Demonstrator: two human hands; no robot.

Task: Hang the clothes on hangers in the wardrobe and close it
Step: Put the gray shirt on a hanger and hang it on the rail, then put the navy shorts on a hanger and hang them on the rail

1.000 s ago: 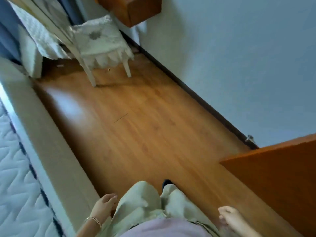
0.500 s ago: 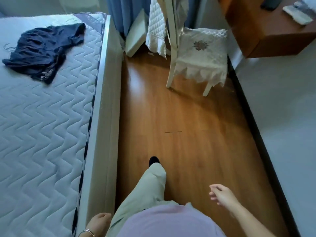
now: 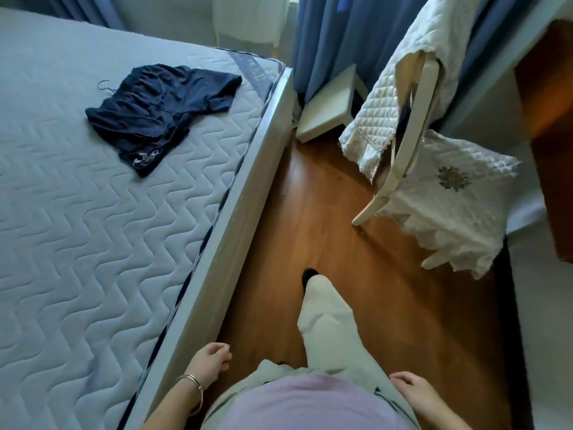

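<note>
Wood floor (image 3: 387, 290) beside mattress (image 3: 93, 243) bearing dark garment (image 3: 155, 113); left hand (image 3: 210, 360), right hand (image 3: 415, 395) slack, empty.

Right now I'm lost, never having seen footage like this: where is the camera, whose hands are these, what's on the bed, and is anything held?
No machine here: a person wears a camera on the head, looking forward and down at their own body. The left hand, a bracelet at its wrist, and the right hand hang low, fingers loosely curled, holding nothing. A crumpled dark garment lies on the quilted mattress. Right of it, a chair draped in white covers stands on the wooden floor. No wardrobe or hanger shows.
</note>
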